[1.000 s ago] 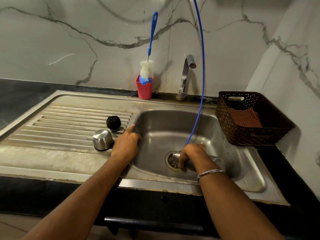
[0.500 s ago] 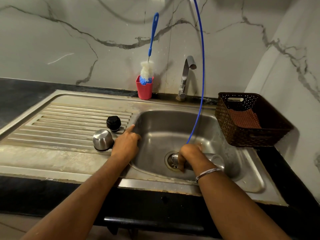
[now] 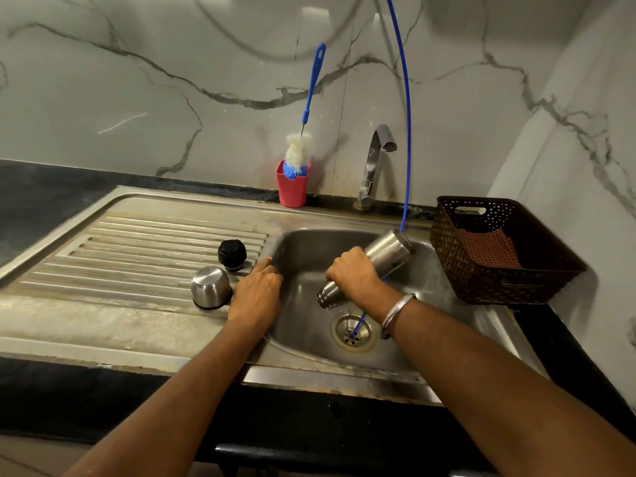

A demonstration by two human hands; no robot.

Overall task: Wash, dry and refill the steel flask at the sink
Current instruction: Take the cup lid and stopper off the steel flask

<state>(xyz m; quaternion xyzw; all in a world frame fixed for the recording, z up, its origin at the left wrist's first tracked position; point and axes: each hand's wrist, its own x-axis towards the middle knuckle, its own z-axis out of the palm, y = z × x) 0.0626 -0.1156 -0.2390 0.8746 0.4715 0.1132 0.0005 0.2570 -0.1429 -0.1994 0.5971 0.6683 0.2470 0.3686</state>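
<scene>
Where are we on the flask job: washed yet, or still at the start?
Done: the flask is opened; its black stopper and steel cup lid sit on the ribbed drainboard. In hand: the right hand grips the steel flask tilted mouth-down over the sink drain; the left hand rests on the sink edge. Whether it has been scrubbed is unclear. Left: drying, refilling, closing.

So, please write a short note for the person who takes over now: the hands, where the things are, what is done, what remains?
Right hand grips the steel flask, tilted mouth-down over the sink drain.
Left hand rests open on the sink's left rim.
Steel cup and black stopper stand on the drainboard; bottle brush in the red holder; cloth in the brown basket.
Done: flask opened.
Left: whether washed, cannot tell; drying, refilling, closing.
</scene>
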